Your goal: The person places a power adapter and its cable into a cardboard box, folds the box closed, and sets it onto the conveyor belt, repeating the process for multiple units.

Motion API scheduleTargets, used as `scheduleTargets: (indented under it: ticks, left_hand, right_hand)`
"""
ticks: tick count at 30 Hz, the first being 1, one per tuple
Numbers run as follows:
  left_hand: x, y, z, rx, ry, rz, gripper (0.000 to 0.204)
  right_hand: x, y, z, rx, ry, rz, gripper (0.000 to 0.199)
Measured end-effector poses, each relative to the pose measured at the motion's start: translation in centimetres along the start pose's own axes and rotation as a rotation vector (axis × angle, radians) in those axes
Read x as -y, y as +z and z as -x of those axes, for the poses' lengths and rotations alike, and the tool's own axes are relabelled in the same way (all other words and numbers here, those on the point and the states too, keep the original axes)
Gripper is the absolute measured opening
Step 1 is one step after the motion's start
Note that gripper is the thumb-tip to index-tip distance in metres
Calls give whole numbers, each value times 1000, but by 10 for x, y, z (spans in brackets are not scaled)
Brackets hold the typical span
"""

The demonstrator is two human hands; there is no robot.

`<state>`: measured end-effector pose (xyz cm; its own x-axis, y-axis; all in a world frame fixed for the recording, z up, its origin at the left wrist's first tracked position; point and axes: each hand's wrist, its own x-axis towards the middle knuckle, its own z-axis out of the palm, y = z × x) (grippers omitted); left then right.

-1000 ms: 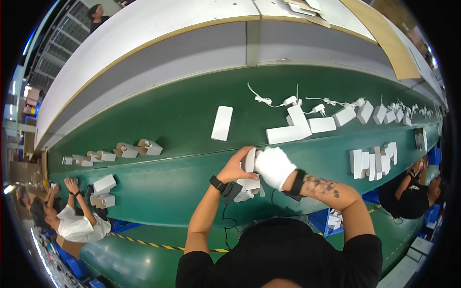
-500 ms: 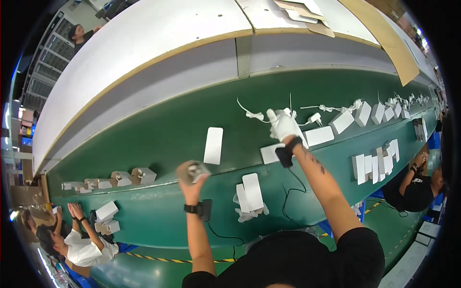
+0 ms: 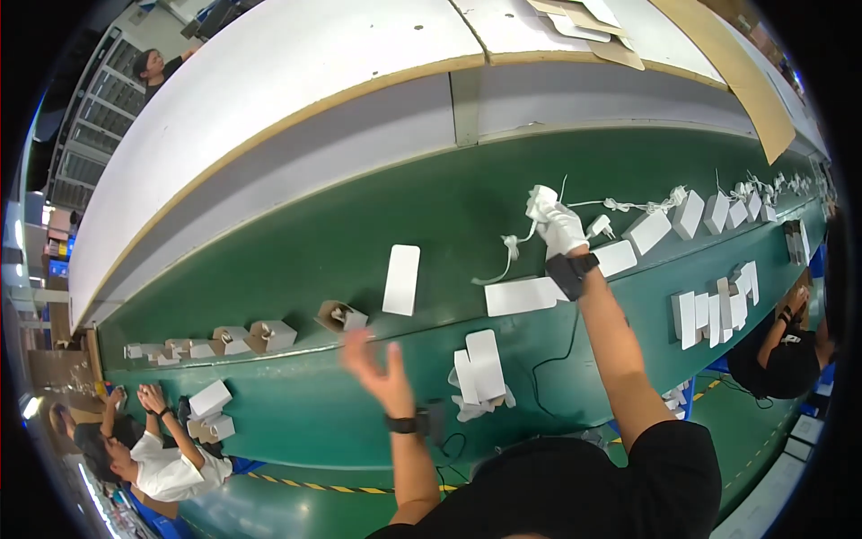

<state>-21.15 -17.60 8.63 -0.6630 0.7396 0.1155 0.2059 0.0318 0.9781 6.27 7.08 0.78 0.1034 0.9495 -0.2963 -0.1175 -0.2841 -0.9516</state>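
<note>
My right hand (image 3: 560, 226), in a white glove, is closed on a white power adapter (image 3: 541, 199) above the green belt. Its white cable (image 3: 513, 256) hangs down in a knotted bundle. My bare left hand (image 3: 377, 370) is open with fingers spread, a little blurred by motion. Just beyond its fingertips an open box (image 3: 341, 316) lies on the belt, with something white and grey inside. A closed white box (image 3: 401, 279) lies flat to the right of that. Below my right wrist rests another white box (image 3: 523, 296), partly hidden by a black wrist device.
Open boxes (image 3: 272, 335) line the belt at left. White boxes (image 3: 648, 231) and corded adapters (image 3: 601, 226) run along the right. Nearer me are stacked white boxes (image 3: 485, 364) and a row of boxes (image 3: 715, 310). A white ledge (image 3: 359, 45) borders the far side; co-workers sit left and right.
My left hand has let go of the open box, now on the belt, and drawn back nearer me. My right hand has lifted the adapter, its cable now dangling.
</note>
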Motion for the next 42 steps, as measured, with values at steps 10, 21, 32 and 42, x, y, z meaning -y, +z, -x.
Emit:
scheduleTargets:
  ticks: [10, 21, 32, 42]
  left_hand:
    - [100, 129, 8, 665, -989, 1758, 53]
    - [-15, 121, 35, 462, -95, 554, 55]
    - [121, 40, -105, 288, -416, -1188, 91]
    - [38, 27, -81, 1115, 315, -128, 77]
  right_hand:
    - [50, 22, 198, 644, 139, -260, 40]
    - [-17, 37, 191, 411, -16, -5, 38]
    - [30, 1, 207, 461, 172, -87, 35]
    - [70, 0, 207, 789, 930, -608, 39]
